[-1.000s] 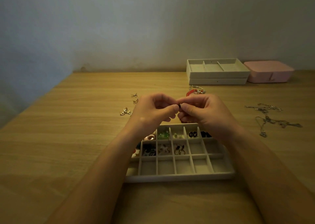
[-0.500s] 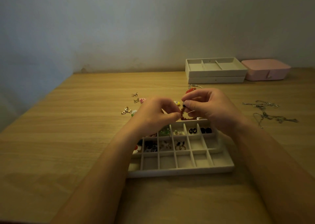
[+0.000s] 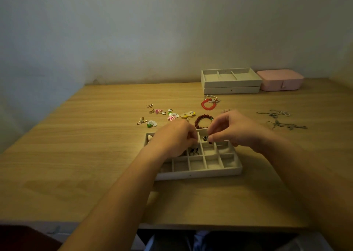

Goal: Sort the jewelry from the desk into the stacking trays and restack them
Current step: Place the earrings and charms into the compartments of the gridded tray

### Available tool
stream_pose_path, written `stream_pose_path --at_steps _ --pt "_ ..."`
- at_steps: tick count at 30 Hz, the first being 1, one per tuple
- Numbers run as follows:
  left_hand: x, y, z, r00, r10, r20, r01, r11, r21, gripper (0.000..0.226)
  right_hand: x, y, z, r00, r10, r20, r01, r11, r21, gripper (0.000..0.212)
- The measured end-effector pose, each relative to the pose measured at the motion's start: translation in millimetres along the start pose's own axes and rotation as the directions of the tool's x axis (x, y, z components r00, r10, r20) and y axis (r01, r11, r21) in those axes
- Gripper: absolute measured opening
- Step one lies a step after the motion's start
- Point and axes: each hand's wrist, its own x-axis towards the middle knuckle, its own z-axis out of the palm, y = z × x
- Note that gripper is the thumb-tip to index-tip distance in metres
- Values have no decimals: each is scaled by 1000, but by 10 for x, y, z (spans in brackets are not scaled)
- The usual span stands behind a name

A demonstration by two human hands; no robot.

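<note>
- Left hand [image 3: 174,139] and right hand [image 3: 236,130] curl over the divided tray [image 3: 198,172] on the bench [image 3: 95,155]; neither grip's contents can be told.
- Some compartments filled; earrings [image 3: 172,117], bracelets [image 3: 203,121], chains [image 3: 280,119] lie loose; restacking remains.

Pale wooden worktop [image 3: 95,155]: tan, straight grain streaks. Rectangular compartment tray [image 3: 198,174] near front edge: cream-white. Small earrings [image 3: 205,138] inside it: black. Two stacked trays [image 3: 231,83] at back edge: same cream. Rounded lidded box [image 3: 279,79] toward back right corner: pastel pink. Glossy bead bracelet [image 3: 208,105]: bright red. Wooden bead bracelet [image 3: 200,119]: dark maroon, one green bead. Tangled thin chains [image 3: 282,120]: silver-grey. Flower earring [image 3: 172,117]: pink, white.
</note>
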Motion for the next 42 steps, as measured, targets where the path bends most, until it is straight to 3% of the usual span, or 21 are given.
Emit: stream_pose_path --at_steps 7,18,28,39,42 --pt "-105 -96 -37 999 -32 28 32 999 -4 6 -52 26 335 992 -23 -125 10 995 -101 19" --pt "-98 -106 1 999 -38 26 39 999 -3 10 -7 48 535 951 -3 -310 -107 935 -338 14" --pt "-114 -118 -8 999 -25 20 26 999 -32 10 16 86 540 969 -79 -235 -31 901 -434 12" --pt "-115 -125 -1 1000 -16 19 16 1000 -23 10 -2 119 429 966 -146 -214 86 960 -266 14" --pt "-113 -129 -10 1000 -11 20 12 1000 -21 10 -5 117 422 971 -152 -183 95 953 -288 11"
